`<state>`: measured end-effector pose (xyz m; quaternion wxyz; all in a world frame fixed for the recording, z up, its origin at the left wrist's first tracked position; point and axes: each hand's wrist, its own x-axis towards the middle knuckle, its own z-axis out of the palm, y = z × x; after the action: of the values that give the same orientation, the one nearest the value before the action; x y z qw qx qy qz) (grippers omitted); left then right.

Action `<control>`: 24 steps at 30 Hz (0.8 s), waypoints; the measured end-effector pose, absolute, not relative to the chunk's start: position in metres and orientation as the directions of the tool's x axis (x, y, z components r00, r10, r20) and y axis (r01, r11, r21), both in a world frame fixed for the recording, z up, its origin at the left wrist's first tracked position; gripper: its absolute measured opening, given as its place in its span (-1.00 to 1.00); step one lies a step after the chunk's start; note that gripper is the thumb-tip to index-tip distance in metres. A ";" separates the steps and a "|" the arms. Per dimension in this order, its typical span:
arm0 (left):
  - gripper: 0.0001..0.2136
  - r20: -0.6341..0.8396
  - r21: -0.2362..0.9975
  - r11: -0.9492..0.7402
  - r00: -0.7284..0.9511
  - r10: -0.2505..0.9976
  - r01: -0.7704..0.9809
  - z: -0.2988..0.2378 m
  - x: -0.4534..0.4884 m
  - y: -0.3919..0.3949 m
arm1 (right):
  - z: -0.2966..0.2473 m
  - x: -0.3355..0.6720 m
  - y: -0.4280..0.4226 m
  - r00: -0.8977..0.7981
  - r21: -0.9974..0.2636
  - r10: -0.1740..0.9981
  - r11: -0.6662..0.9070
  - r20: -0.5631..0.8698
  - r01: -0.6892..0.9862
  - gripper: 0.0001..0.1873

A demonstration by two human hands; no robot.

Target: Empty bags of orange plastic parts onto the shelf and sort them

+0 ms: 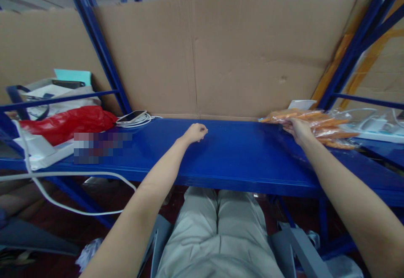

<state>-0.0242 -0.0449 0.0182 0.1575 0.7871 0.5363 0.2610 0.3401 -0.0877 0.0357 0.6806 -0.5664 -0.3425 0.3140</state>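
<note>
On the shelf (233, 156), packets (336, 123) lie at right, apparently a phone (131, 118) at left.

Glossy plastic bags (333, 124), matt cardboard (252, 54).

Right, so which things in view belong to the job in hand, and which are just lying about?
Job in hand, it seems:
Bagged orange pieces, at the right hand
Blue shelf, beneath both hands

Apparently just lying about, away from the hands:
Red bag
Phone
Coiled white cable

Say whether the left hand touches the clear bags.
No, the right hand touches the clear bags, while the left hand is apart from them.
</note>
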 end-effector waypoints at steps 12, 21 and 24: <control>-0.82 0.243 0.531 -0.378 0.291 0.925 0.759 0.019 -0.024 -0.046 | 0.024 0.328 -0.090 -0.056 -0.995 0.997 -0.040 -0.045 0.096 -0.71; -0.82 0.242 0.515 -0.371 0.285 0.928 0.773 0.019 -0.023 -0.048 | 0.010 0.336 -0.074 0.214 -0.768 0.974 -0.080 0.076 0.635 -0.94; -0.81 0.238 0.510 -0.374 0.291 0.927 0.775 0.019 -0.024 -0.047 | 0.005 0.342 -0.065 0.229 -0.679 0.941 0.001 0.248 0.734 -0.62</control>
<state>-0.0236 -0.0466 0.0187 0.1501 0.7892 0.5389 0.2533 0.3416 -0.0646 0.0046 0.3670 -0.6927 -0.6046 0.1413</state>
